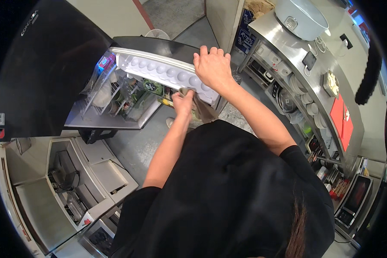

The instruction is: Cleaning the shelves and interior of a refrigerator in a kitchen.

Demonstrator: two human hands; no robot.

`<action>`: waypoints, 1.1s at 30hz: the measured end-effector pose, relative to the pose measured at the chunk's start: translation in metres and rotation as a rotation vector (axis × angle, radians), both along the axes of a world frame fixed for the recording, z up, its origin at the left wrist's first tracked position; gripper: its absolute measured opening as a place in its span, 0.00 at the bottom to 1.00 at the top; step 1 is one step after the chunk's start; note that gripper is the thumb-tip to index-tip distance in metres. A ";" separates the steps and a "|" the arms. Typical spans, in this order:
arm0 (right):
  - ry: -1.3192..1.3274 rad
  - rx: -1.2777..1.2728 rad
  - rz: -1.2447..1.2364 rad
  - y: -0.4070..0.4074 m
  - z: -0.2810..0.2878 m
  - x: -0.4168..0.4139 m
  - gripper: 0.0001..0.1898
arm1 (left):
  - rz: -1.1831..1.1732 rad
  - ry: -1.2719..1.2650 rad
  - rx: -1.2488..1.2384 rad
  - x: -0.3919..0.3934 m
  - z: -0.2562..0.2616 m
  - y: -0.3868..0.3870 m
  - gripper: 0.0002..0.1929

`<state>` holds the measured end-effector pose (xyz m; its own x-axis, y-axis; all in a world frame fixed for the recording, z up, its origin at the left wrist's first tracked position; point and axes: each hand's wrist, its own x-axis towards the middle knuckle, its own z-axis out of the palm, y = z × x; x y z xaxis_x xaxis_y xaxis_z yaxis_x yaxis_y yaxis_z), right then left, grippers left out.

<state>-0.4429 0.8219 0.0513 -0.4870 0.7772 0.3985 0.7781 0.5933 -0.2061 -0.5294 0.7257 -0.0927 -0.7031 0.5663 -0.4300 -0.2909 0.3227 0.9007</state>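
A refrigerator door [167, 45] stands open in front of me, with a white plastic egg rack [161, 69] along its inner side. My right hand [213, 66] rests over the door's top edge, fingers curled onto it. My left hand [183, 101] grips a brownish-grey cloth [203, 108], which hangs down against the door's inner side below the rack. Wire shelves [116, 93] inside the fridge hold bags, greens and containers, partly hidden by the door. A yellow-capped bottle [166, 102] shows beside my left hand.
On the right, a steel counter [277, 35] bears a large pot [301, 19], a phone [309, 60], a metal tray of pale food [331, 84] and a red cutting board [342, 122] with a knife. Stacked plates [298, 85] fill the shelf below. A deep fryer [71, 180] stands lower left.
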 end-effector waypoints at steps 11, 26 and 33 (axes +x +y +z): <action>-0.025 -0.019 -0.001 -0.009 0.000 0.000 0.20 | 0.039 0.164 -0.040 -0.004 -0.003 -0.007 0.27; -0.010 0.052 0.004 -0.012 0.001 -0.007 0.18 | 0.000 0.277 -0.021 -0.022 -0.018 -0.003 0.08; -0.026 0.028 -0.022 -0.016 0.000 -0.002 0.18 | -0.055 -0.363 0.193 0.042 0.001 -0.041 0.11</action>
